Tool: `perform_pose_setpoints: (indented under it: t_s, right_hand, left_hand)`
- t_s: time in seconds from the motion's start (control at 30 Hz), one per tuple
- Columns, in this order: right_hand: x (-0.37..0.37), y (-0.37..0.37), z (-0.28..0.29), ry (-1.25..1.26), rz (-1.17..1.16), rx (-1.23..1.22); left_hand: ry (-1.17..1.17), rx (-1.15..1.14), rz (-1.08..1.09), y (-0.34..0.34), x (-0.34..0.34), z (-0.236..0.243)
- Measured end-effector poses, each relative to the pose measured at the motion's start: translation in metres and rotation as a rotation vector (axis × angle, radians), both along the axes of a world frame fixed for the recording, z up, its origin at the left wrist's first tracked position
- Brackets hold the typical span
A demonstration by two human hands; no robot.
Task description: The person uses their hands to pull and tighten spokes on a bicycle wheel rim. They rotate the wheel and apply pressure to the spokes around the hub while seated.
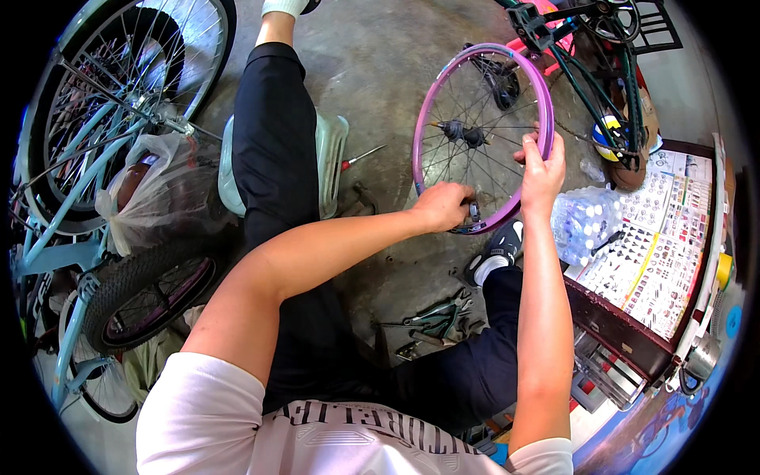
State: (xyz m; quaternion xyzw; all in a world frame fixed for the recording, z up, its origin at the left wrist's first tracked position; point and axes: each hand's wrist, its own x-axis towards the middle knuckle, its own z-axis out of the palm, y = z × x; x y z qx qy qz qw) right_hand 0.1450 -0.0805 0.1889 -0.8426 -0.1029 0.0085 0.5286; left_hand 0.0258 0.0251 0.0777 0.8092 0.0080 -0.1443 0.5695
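A bare bicycle wheel [426, 100] with a pink-purple rim, black spokes and a dark hub stands tilted in front of me, with no tyre on it. My right hand [542, 168] is closed around the rim on its right side. At the near edge of the rim, my left hand [445, 207] is closed with bent fingers against the wheel. Beside those fingertips sits a small dark piece with a shiny part [474, 212], its kind unclear. The left fingertips are partly hidden.
A screwdriver [364, 157] lies on the concrete floor beside a pale green plastic stool [332, 158]. Pliers and other hand tools [435, 317] lie near my knee. Bicycles and a loose tyred wheel [150, 293] crowd the left. Wrapped bottles [584, 222] rest by a chart-covered table [673, 237].
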Motion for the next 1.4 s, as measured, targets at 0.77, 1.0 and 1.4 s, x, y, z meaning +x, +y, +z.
perform_pose_setpoints:
  t_s: [0.77, 1.0, 1.4]
  right_hand:
    - [0.001, -0.005, 0.000, 0.007, -0.008, 0.001]
    - [-0.007, 0.004, 0.003, 0.022, -0.026, 0.003]
    - [-0.002, -0.005, 0.000, -0.007, -0.056, -0.051]
  left_hand:
    - [0.738, -1.081, 0.075, 0.007, 0.010, 0.019]
    - [0.642, -0.949, 0.029, 0.010, 0.010, 0.018]
    - [0.146, -0.127, 0.156, 0.020, -0.016, 0.019]
